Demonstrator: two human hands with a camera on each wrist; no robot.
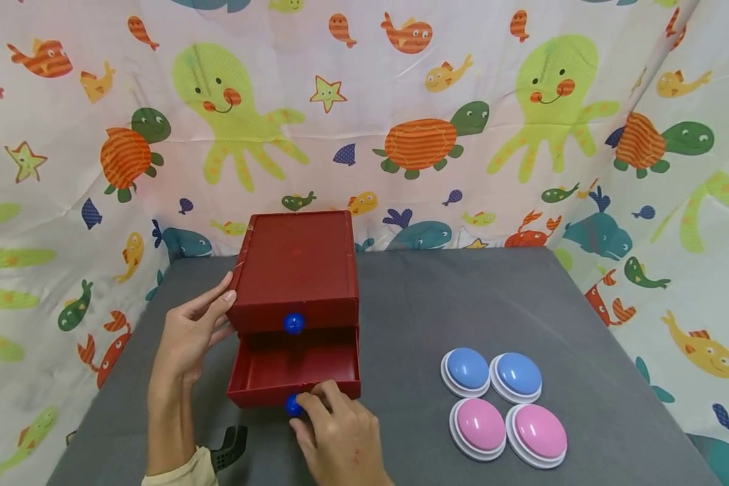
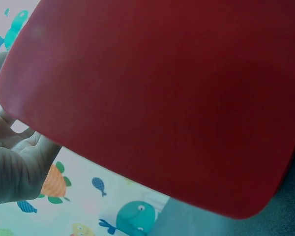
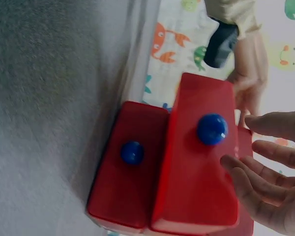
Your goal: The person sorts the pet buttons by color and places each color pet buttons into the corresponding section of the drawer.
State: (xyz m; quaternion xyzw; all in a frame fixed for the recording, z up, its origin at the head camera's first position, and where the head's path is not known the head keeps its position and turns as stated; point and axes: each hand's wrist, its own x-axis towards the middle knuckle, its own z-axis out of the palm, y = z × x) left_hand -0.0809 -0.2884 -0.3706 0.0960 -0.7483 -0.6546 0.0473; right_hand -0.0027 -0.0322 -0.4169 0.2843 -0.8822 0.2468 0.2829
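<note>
A dark red chest of drawers (image 1: 298, 260) stands on the grey table, its middle drawer (image 1: 300, 368) pulled out. The bare red inside of that drawer shows. Its blue knob (image 3: 212, 129) is beside my right hand (image 1: 343, 432), whose fingers are loosely bent. In the right wrist view the fingertips (image 3: 231, 163) appear apart from the knob. My left hand (image 1: 188, 331) rests against the chest's left side with extended fingers. The left wrist view is mostly filled by the red side panel (image 2: 157, 98). The top drawer's knob (image 1: 294, 323) and bottom drawer's knob (image 3: 132, 153) sit farther back.
To the right on the table (image 1: 413, 317) are two blue push buttons (image 1: 468, 368) (image 1: 519, 374) and two pink push buttons (image 1: 481, 424) (image 1: 541, 430) with white bases. A sea-animal curtain (image 1: 352, 88) encloses the back and sides. My left wrist wears a black band (image 1: 229, 448).
</note>
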